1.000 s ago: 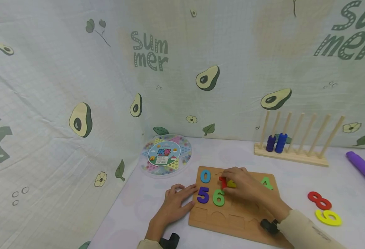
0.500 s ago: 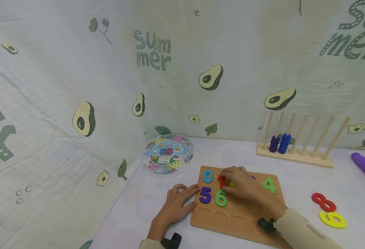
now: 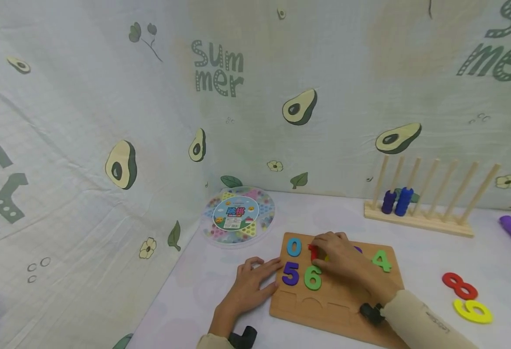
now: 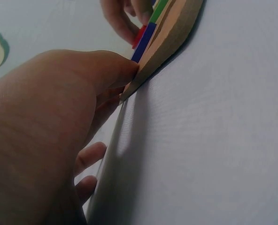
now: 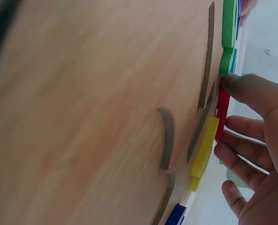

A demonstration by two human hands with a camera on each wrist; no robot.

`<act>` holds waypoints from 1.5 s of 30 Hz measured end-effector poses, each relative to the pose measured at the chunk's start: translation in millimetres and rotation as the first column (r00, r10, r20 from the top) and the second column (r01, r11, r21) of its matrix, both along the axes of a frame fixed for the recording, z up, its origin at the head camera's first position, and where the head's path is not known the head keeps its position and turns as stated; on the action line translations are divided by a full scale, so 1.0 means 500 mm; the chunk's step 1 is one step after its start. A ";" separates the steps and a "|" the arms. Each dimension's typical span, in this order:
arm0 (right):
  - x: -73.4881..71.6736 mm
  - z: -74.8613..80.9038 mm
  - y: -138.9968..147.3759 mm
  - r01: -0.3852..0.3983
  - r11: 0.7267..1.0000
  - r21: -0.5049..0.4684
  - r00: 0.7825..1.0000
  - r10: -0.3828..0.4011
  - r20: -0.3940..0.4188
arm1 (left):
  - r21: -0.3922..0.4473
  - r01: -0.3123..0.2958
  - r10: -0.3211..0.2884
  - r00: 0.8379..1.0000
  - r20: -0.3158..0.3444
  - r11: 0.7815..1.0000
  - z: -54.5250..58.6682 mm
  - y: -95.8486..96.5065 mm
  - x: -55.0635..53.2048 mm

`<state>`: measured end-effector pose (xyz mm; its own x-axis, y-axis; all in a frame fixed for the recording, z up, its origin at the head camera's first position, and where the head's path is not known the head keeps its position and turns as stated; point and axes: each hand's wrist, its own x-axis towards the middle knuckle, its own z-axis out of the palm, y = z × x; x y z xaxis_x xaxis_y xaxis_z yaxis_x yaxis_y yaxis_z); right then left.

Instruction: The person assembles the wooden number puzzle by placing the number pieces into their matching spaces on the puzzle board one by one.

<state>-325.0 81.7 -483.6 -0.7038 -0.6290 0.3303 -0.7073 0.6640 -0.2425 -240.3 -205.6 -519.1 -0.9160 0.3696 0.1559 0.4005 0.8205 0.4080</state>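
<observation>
The left hand (image 3: 252,285) rests against the left edge of the board (image 3: 312,315), fingers loosely extended and gripping nothing, thumb and forefinger touching the wood. Cut outlines run along the board's near side. Right of it on the bench (image 3: 185,300), well apart, lie the 9 (image 3: 472,311) and, just beyond, the 8 (image 3: 459,286). On the board come the 5 (image 3: 290,274) and 6 (image 3: 313,277), then the right hand (image 3: 339,253), its fingers pinching the red piece (image 3: 313,252) between the 0 (image 3: 294,247) and the yellow piece (image 5: 204,150). The fingers hide too much to tell its numeral, or whether it sits fully in a slot. The 4 (image 3: 381,261) is farther right.

Uneven pressure from the right fingers could tip the red piece and jam it on a slot rim, or knock the yellow piece just beside it. The left hand seems to bear lightly, so a sideways push might slide or turn the board.

Beyond stands the disc (image 3: 235,213), its label reading "跳棋"; the smaller print is too fine to read. The rack (image 3: 421,220) shows no legible writing. Farthest, the cloth (image 3: 255,121) says "summer", whole left of centre and cut off at upper right
</observation>
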 end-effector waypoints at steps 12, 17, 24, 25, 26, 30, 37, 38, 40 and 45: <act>-0.007 0.001 0.015 0.025 0.999 0.029 1.000 -0.025 -0.002 | 0.014 0.022 -0.022 1.000 -0.018 1.000 0.007 0.014 -0.005; -0.006 0.003 0.023 0.025 0.999 0.028 1.000 -0.025 0.005 | 0.013 0.030 -0.030 0.999 -0.020 0.999 0.010 0.020 -0.006; -0.005 0.010 0.033 0.044 0.999 0.031 0.999 -0.045 0.024 | 0.014 0.032 -0.032 0.999 -0.008 0.999 0.012 0.026 -0.009; -0.003 0.013 0.034 0.045 0.998 0.036 0.999 -0.046 0.026 | 0.013 0.032 -0.032 0.999 -0.009 0.999 0.012 0.027 -0.009; -0.002 0.014 0.035 0.046 0.998 0.046 0.999 -0.047 0.026 | 0.011 0.032 -0.032 0.999 -0.011 0.999 0.011 0.027 -0.010; 0.007 0.023 0.039 0.055 0.996 0.074 0.997 -0.059 0.048 | 0.008 0.031 -0.031 1.000 -0.008 1.000 0.010 0.027 -0.010; 0.029 0.031 0.049 0.056 0.998 -0.010 0.994 -0.055 0.097 | 0.012 0.031 -0.031 1.000 -0.005 0.999 0.005 0.019 -0.005; 0.031 0.032 0.050 0.050 0.999 -0.019 0.994 -0.048 0.098 | 0.011 0.027 -0.027 1.000 -0.008 1.000 0.004 0.017 -0.004; 0.036 0.037 0.051 0.038 0.999 -0.023 0.995 -0.036 0.091 | 0.017 0.018 -0.017 1.000 -0.006 1.000 0.003 0.012 -0.002; 0.055 0.045 0.055 0.014 1.000 -0.007 0.999 -0.013 0.038 | 0.029 0.007 -0.007 1.000 -0.007 1.000 0.001 -0.001 0.001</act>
<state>-297.6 109.3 -460.9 -0.7244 -0.6171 0.3073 -0.6883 0.6717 -0.2738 -239.9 -205.9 -518.5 -0.9123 0.3715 0.1727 0.4091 0.8053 0.4291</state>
